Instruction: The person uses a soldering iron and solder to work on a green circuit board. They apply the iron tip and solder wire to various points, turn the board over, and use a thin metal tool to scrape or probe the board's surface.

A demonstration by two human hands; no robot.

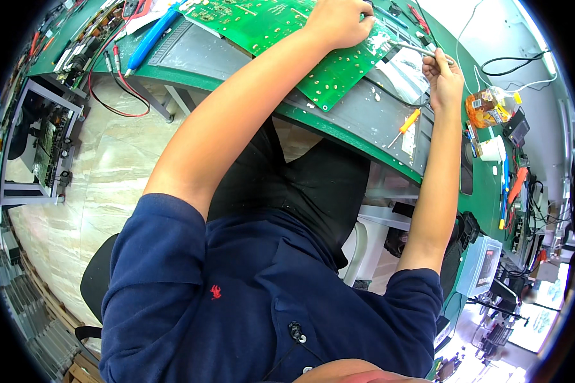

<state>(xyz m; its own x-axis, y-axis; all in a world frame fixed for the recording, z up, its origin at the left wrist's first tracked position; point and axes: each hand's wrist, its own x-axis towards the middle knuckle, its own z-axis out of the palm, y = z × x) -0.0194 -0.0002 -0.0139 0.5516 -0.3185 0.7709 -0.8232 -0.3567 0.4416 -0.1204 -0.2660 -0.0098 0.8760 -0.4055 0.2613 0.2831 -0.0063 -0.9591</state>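
A large green circuit board (338,76) lies at a slant on the grey mat, with rows of solder spots and whitish residue on its surface. My left hand (340,24) rests over its far part, fingers curled; a bit of something dark shows at the fingers, too little to name. Between the thumb and fingers of my right hand (443,75) is a slim grey tool (418,49), pinched near its rear end. Its tip points left, at the whitish patch on the board's right side. What kind of tool it is I cannot tell.
An orange-handled screwdriver (407,124) lies on the grey mat (358,131), near a clear plastic bag (406,73). Rightward stand a bottle of orange liquid (489,108) and a white cup (492,149). Leftward are a blue pen-like tool (152,39) and red and black test leads (118,76).
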